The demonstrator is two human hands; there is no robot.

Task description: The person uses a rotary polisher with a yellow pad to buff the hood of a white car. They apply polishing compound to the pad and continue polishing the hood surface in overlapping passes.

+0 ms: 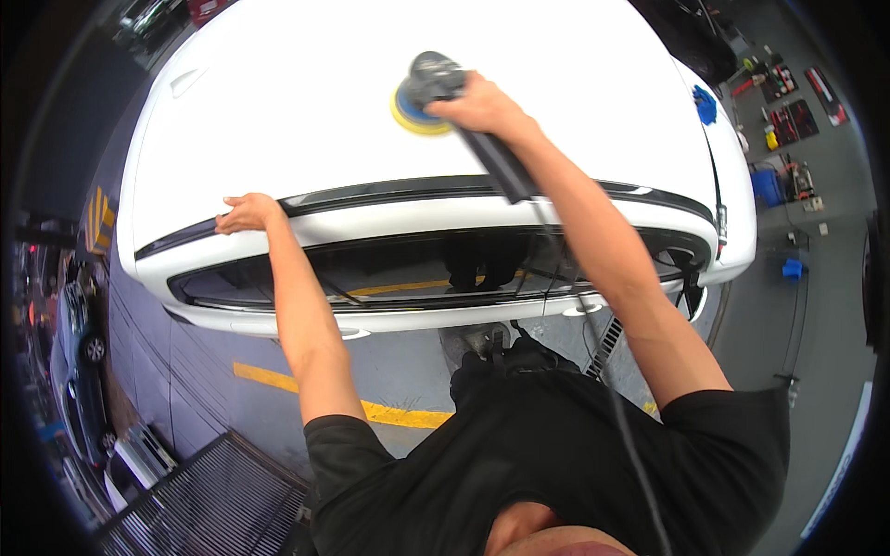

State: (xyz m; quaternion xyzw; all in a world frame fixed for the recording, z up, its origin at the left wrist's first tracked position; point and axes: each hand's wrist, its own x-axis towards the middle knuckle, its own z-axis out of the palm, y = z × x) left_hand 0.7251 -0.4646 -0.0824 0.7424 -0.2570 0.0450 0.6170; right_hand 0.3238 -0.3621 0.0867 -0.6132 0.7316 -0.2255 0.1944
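Note:
My right hand is wrapped round the head of a black power polisher. Its round pad, blue with a yellow rim, lies against the white car roof. The polisher's dark body runs back under my wrist, and a black cord trails from it over my right shoulder. Farther left, my left hand rests on the black trim strip along the roof's near edge. Its thumb and fingers are apart, with no tool in them.
Below the roof edge are the car's dark side windows. A blue cloth lies at the car's right end. Tools hang or lie at the far right. A slatted metal grate is at lower left, near parked cars.

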